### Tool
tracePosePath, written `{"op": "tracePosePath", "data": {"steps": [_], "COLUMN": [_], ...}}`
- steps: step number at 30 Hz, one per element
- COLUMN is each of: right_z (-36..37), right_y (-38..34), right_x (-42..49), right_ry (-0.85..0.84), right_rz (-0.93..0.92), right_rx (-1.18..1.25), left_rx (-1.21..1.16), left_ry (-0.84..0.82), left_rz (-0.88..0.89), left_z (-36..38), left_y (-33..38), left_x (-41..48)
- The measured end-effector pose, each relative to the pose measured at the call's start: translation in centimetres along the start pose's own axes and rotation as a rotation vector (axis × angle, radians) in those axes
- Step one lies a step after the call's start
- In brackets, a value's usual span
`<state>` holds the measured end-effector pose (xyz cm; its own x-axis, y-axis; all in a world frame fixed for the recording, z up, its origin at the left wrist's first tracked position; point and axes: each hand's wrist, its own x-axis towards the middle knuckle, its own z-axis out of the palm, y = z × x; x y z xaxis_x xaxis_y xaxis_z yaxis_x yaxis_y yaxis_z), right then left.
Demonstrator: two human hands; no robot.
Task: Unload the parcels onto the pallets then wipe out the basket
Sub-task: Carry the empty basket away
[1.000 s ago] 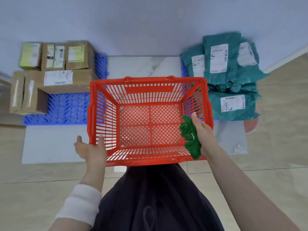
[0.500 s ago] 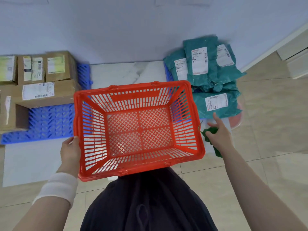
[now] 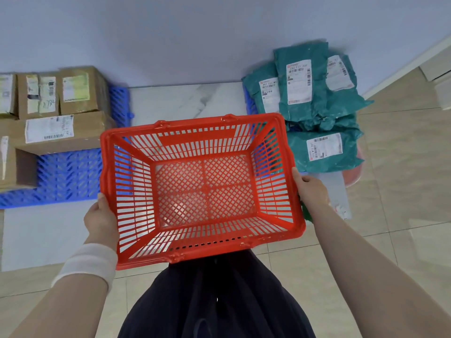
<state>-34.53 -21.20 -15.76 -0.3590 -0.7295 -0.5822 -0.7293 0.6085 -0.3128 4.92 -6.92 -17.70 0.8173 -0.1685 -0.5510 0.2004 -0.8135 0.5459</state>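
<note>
A red plastic basket [image 3: 136,242] with nothing inside hangs in front of me, held by both sides. My left hand [image 3: 100,218] grips its left rim. My right hand [image 3: 311,189] grips the right rim and also holds a green cloth [image 3: 305,213], of which only a sliver shows below the hand. Brown cardboard parcels [image 3: 63,130] sit on a blue pallet [image 3: 66,176] at the left. Teal bag parcels [image 3: 324,150] lie stacked at the right on another blue pallet [image 3: 250,103], mostly covered.
A wall runs along the far side. White marble floor [image 3: 185,98] lies between the two pallets. A red round object [image 3: 353,176] peeks out under the teal bags. Beige tiles [image 3: 402,191] spread to the right. My dark trousers fill the bottom.
My right hand took the green cloth out of the basket and went to the outer right rim. The basket rose nearer to the camera, and the view shifted.
</note>
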Motion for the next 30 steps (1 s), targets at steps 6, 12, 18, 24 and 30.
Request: {"op": "tracePosePath", "data": {"steps": [6,12,18,24,30], "right_z": [0.1,0.6,3.0,4.5,7.6], "right_y": [-0.4,1.5,2.9,0.9,-1.2], "right_x": [-0.5,-2.6,-4.0,-8.1,-14.8], "right_ry": [-0.088,-0.074,-0.136,-0.152,-0.228], "right_rz": [0.013,-0.005,-0.03,-0.185,-0.228], "right_rx": [-0.004,0.026,0.024,0.006,0.153], "left_rx": [-0.135,-0.136,-0.187,-0.402,-0.563], "left_ry": [-0.072,-0.021,0.054,0.116,0.196], "left_rz": [-0.102,-0.157,-0.226,-0.302,-0.334], "left_z": [-0.7,-3.6,-7.6,-13.0,-20.5], "left_y": [0.0,-2.8,-8.4,-12.6,-17.7], "left_x": [0.1,-1.6,-3.4,-5.4,-6.4]}}
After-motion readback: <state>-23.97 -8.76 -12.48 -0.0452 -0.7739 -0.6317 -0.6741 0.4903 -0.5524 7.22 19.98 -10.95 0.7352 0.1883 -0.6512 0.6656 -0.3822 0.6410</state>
